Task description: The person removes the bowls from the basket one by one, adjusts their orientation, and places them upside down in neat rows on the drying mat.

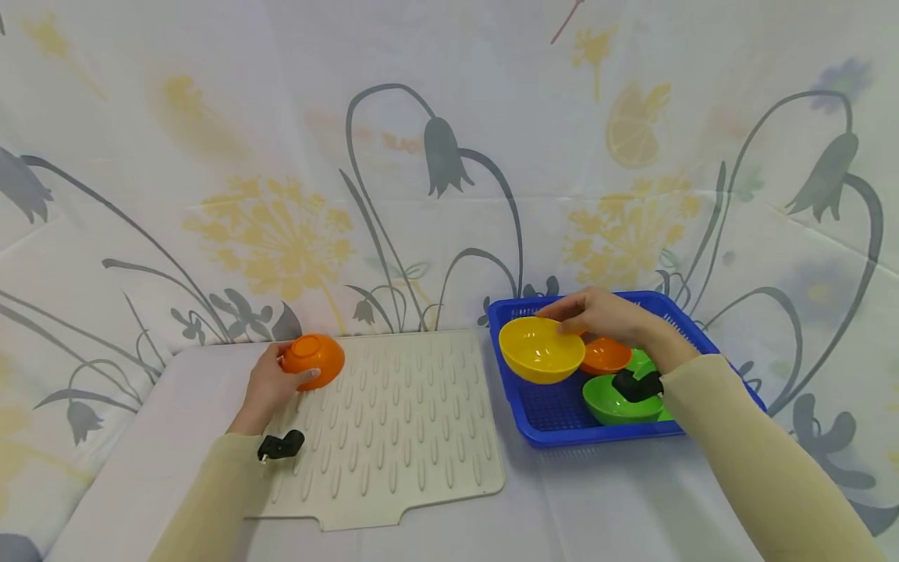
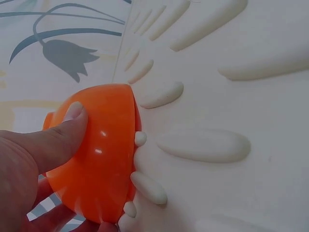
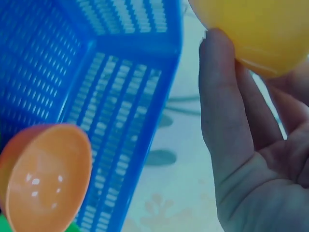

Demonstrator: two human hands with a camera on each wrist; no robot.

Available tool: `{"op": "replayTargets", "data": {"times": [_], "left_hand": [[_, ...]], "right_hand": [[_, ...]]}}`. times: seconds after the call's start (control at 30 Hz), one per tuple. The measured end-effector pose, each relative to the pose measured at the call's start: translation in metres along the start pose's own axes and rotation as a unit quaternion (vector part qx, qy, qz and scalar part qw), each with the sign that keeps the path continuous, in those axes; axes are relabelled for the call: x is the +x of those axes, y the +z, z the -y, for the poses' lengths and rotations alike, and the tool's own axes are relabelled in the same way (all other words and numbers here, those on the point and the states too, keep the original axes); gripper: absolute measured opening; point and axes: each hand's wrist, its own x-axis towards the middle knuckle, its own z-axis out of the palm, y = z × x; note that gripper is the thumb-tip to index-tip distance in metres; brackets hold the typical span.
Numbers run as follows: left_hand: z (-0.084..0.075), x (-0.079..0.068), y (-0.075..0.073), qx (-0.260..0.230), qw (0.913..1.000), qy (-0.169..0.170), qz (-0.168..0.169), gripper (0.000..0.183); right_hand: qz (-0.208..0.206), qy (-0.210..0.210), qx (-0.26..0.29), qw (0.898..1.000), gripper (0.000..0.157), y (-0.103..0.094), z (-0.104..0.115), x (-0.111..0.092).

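My left hand grips an orange bowl, thumb on one side and fingers around the other. This bowl is upside down at the back left corner of a cream ridged drying board; in the left wrist view its rim meets the board's ridges. My right hand holds a yellow bowl by its rim, mouth up, over the left part of a blue basket. Inside the basket are a second orange bowl and a green bowl, with more green partly hidden by my right wrist.
The board and basket stand side by side on a white-covered table. Behind them hangs a flower-printed cloth. In the right wrist view, the basket's slotted wall rises beside the orange bowl.
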Motion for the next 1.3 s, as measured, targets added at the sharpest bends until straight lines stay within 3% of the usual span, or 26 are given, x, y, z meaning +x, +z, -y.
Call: {"op": "replayTargets", "data": {"times": [0.43, 0.7, 1.07, 1.3], "left_hand": [[-0.009, -0.002, -0.004, 0.023, 0.9996, 0.008, 0.011, 0.078], [-0.008, -0.007, -0.007, 0.028, 0.9995, 0.007, 0.014, 0.081], [-0.007, -0.014, -0.011, 0.033, 0.9993, -0.004, 0.014, 0.089], [-0.011, -0.026, -0.014, 0.04, 0.9989, 0.02, 0.009, 0.088]], "right_hand": [[-0.051, -0.035, 0.045, 0.997, 0.037, 0.044, 0.025, -0.013], [-0.069, -0.031, 0.033, 0.997, 0.035, 0.064, 0.029, -0.017], [-0.06, -0.034, 0.035, 0.997, 0.031, 0.088, 0.033, -0.026], [-0.048, -0.039, 0.037, 0.997, 0.03, 0.1, 0.035, -0.031]]}}
